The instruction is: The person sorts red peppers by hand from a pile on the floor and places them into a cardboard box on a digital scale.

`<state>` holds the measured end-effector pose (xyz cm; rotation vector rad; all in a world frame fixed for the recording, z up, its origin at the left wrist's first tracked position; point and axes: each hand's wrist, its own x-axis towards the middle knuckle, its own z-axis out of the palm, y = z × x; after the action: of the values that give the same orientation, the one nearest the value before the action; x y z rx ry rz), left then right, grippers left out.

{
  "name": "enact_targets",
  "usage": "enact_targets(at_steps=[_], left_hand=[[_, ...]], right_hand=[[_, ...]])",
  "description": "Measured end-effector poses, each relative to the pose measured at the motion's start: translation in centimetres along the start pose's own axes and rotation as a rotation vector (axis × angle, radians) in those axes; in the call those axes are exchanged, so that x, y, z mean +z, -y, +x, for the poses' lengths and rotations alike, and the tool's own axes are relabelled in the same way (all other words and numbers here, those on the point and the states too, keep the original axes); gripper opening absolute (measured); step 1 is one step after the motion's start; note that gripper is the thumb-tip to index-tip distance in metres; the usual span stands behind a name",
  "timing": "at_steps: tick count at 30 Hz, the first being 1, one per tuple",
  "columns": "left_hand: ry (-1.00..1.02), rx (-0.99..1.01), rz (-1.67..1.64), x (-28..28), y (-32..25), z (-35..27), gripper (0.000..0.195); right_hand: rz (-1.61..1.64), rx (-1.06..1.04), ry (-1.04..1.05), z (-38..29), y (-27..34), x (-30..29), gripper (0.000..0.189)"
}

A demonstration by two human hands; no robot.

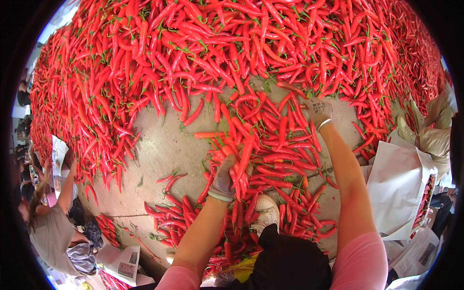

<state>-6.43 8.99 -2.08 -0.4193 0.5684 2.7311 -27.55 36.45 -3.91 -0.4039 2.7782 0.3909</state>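
My left hand (222, 180), in a pale work glove, grips several long red chili peppers (244, 156) in front of me. The bunch sits over a loose heap of peppers (286, 159) spread on the concrete floor. Farther out on the right is my right hand (320, 111), in a glove with printed writing on its back. One red pepper (291, 88) lies right by its fingers, at the foot of the big pile. Its fingertips are hidden, so I cannot tell if they hold anything. More peppers (174, 221) lie around my light shoe (267, 212).
A great pile of red chili peppers (203, 47) curves around the front and both sides. White paper (395, 188) wraps a container of peppers at right, near another person's shoe (406, 129). At left, a person in a grey shirt (54, 239) sits by newspaper sheets (119, 261).
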Motion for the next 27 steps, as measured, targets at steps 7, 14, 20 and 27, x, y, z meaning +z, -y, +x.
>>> enact_targets(at_steps=[7,14,20,27], left_hand=[[0.11,-0.035,-0.037,1.0,0.1,1.9,0.045],[0.005,-0.141,0.114,0.2,0.5,0.3,0.045],[-0.077,-0.146,0.011,0.6,0.1,-0.8,0.044],[-0.13,-0.062,0.12,1.0,-1.2,-1.2,0.044]], right_hand=[[0.712,0.08,0.081,-9.3,-1.0,0.4,0.027],[1.591,0.266,-0.76,0.6,-8.1,7.1,0.009],[0.965,0.549,-0.656,6.8,-6.1,1.8,0.026],[1.433,0.224,0.135,0.1,-0.4,5.1,0.018]])
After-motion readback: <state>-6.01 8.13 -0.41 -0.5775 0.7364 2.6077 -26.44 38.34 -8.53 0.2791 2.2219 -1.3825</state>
